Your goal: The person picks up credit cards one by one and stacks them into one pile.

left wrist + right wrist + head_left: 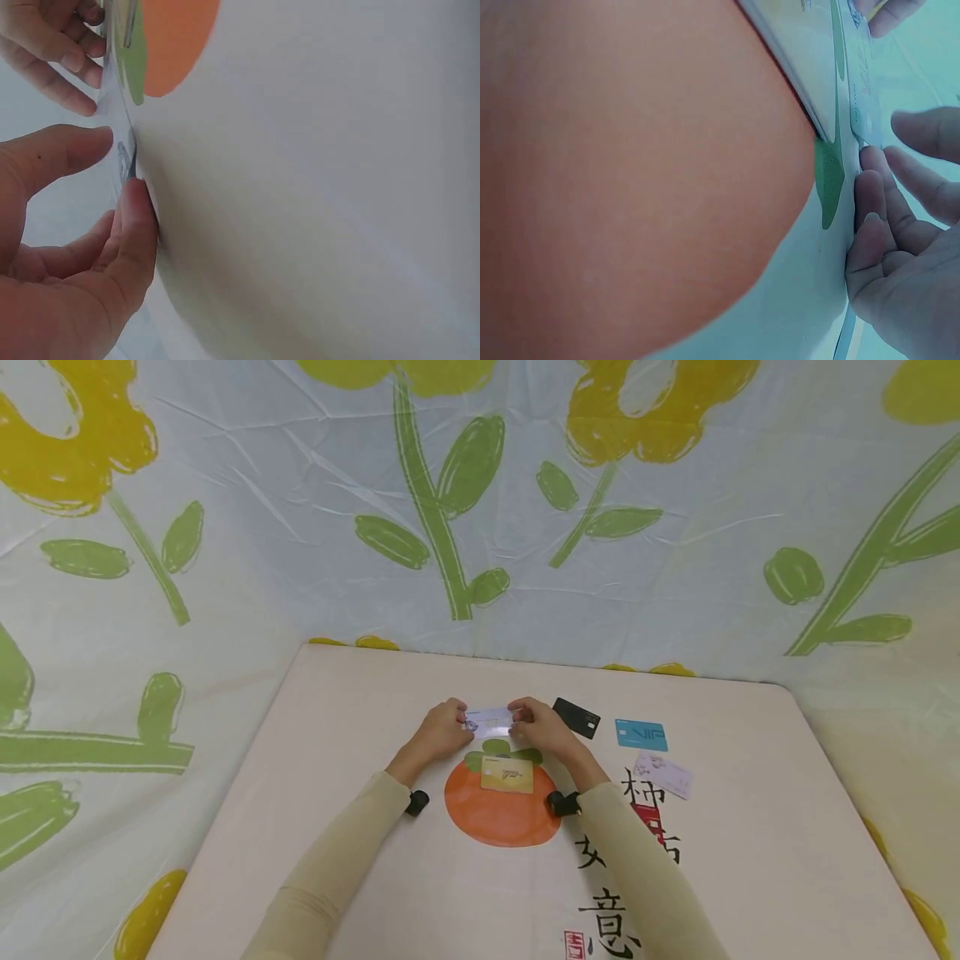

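A pale white bank card (489,723) lies between my two hands, its long side running left to right above the printed leaves. My left hand (442,731) pinches the card's left end; the left wrist view shows thumb (94,146) and fingers (135,202) on either side of it. At the right end, my right hand (546,727) holds the card by fingertips and thumb. Whether the card touches the table cannot be told. Just nearer me, a gold bank card (507,775) lies over the printed orange persimmon (501,818).
Right of my right hand lie a black card (576,717), a blue card (641,735) and a light purple card (664,774). A red card (648,821) is partly behind my right forearm. The pale tabletop (360,710) carries printed characters; a flowered cloth (525,568) hangs behind.
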`<state>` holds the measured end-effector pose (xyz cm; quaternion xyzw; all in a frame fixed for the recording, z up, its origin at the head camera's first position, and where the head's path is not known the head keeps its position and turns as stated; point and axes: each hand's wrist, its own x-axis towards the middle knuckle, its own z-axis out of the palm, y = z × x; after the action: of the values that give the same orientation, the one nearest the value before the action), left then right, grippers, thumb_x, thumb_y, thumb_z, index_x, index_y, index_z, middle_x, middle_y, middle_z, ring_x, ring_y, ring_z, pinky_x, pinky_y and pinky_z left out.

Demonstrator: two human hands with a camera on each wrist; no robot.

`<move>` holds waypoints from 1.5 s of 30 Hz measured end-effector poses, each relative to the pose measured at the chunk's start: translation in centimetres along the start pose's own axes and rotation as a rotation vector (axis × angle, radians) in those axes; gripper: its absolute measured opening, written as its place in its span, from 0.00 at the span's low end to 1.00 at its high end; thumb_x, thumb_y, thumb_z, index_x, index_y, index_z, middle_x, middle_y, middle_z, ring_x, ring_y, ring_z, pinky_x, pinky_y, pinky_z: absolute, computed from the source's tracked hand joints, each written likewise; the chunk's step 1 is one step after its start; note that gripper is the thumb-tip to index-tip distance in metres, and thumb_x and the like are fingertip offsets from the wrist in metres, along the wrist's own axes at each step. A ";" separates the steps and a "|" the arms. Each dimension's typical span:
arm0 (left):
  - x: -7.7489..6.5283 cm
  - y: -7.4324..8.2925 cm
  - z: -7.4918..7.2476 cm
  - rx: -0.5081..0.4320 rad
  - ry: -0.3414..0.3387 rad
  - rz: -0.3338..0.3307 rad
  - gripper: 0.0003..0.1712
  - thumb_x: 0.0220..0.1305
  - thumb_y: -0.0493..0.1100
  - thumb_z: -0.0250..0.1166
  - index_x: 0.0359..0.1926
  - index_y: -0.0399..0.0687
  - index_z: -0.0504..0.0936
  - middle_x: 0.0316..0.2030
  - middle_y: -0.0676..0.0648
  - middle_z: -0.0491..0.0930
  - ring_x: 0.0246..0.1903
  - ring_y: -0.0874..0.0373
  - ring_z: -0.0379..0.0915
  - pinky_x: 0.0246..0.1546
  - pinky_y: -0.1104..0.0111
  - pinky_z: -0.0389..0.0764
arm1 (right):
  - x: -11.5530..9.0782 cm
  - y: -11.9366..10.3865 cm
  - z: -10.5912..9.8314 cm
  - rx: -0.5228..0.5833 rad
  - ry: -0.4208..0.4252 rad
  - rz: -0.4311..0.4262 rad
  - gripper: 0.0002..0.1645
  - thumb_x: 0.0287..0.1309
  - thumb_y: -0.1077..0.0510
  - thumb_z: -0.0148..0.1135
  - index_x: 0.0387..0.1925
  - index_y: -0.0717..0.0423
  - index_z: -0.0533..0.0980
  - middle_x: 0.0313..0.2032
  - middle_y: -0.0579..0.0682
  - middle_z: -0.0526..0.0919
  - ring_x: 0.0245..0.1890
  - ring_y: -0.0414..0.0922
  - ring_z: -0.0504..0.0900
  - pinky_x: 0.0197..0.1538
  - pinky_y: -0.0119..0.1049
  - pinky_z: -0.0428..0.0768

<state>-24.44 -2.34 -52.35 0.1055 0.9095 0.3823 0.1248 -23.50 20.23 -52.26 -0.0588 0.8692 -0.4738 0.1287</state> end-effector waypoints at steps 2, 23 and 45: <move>0.0 -0.2 0.0 -0.047 0.001 -0.010 0.29 0.58 0.38 0.69 0.59 0.32 0.74 0.44 0.44 0.78 0.43 0.52 0.73 0.49 0.61 0.77 | -0.2 0.0 0.0 0.013 0.014 -0.004 0.23 0.65 0.67 0.57 0.61 0.65 0.72 0.49 0.60 0.80 0.51 0.55 0.77 0.52 0.45 0.76; -1.2 -0.4 0.5 -0.303 -0.010 0.015 0.31 0.59 0.42 0.70 0.61 0.34 0.75 0.54 0.41 0.80 0.53 0.49 0.78 0.54 0.59 0.77 | -2.0 0.1 -0.3 0.132 0.038 0.037 0.21 0.70 0.65 0.53 0.62 0.69 0.71 0.52 0.62 0.76 0.49 0.55 0.78 0.50 0.44 0.80; -4.4 0.8 0.6 -0.376 -0.105 0.056 0.31 0.62 0.44 0.70 0.64 0.38 0.74 0.55 0.44 0.79 0.53 0.51 0.78 0.51 0.63 0.80 | -8.0 -1.5 -0.6 0.172 0.111 0.086 0.23 0.70 0.57 0.56 0.63 0.61 0.72 0.52 0.59 0.77 0.50 0.57 0.78 0.55 0.47 0.80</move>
<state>-19.98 -2.60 -51.54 0.1252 0.8112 0.5425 0.1788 -15.99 21.69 -49.35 0.0164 0.8327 -0.5433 0.1053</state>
